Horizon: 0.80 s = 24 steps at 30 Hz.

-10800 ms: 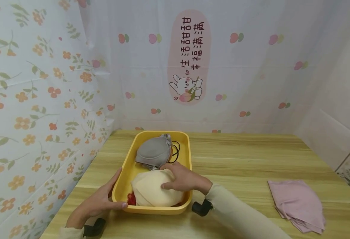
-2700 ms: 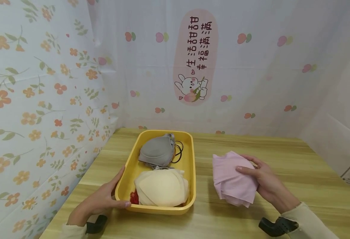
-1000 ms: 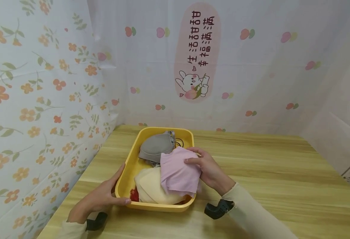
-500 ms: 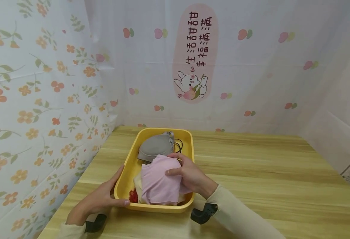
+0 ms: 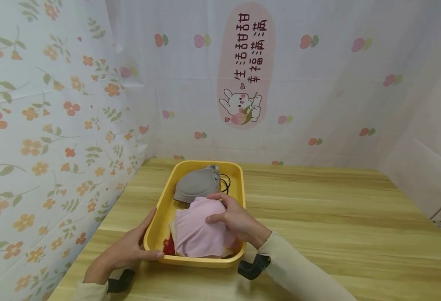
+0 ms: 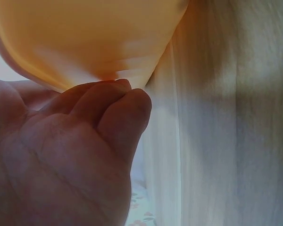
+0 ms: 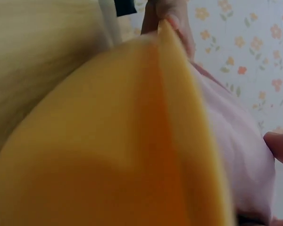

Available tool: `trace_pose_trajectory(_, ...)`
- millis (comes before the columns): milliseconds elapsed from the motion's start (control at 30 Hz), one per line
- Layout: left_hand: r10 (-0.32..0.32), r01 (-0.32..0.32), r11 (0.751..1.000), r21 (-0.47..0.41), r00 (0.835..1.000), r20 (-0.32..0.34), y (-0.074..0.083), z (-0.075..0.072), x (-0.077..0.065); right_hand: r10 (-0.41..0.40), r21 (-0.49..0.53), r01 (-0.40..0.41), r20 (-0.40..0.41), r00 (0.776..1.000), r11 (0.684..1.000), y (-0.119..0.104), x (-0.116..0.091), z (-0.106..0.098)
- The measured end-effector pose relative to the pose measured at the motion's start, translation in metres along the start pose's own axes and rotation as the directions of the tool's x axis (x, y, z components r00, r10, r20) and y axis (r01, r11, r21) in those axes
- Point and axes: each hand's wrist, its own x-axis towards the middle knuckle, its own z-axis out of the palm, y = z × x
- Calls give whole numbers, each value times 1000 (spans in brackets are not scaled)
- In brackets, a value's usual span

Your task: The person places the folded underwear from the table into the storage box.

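Observation:
In the head view, my right hand (image 5: 235, 219) holds a folded pink bra (image 5: 201, 234), thumb on its face and fingers at its far right edge. The bra lies over a cream folded bra (image 5: 173, 229) in the front half of a yellow plastic bin (image 5: 156, 223); little of the cream one shows. My left hand (image 5: 124, 248) grips the bin's front left corner, its thumb at the front rim. In the left wrist view, its fingers (image 6: 132, 110) bear on the bin's outer wall. The right wrist view shows the pink bra (image 7: 236, 141) behind the bin's rim (image 7: 193, 117).
A grey bra (image 5: 198, 184) sits at the back of the bin, beside thin black cords (image 5: 226, 183). Some red lacy cloth (image 5: 169, 246) shows at the front left inside. The wooden table (image 5: 318, 209) extends right; printed curtains (image 5: 299, 83) stand behind and at left.
My right hand picked the pink bra up from the table's right side, brought it left and lowered it over the cream bra in the bin. My left hand stayed at the corner.

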Motion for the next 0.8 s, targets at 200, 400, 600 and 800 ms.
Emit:
trace_pose_trajectory(200, 32, -32, 999, 25, 999, -17, 0, 1, 0, -46, -180, 43, -11, 999, 983, 0, -2, -8)
trace_pose_trajectory(400, 11, -11, 1000, 9, 1000, -4, 1, 0, 1, -118, -370, 145, 95, 988, 917, 3, -4, -9)
trace_pose_trajectory(600, -4, 4, 1000, 21, 1000, -5, 1, -1, 1, -196, -540, 228, 119, 973, 810, 4, -9, -5)
trace_pose_trajectory(800, -9, 9, 1000, 30, 1000, -1, 1, -1, 0, -198, -568, 234, 126, 972, 789, 4, -12, -3)
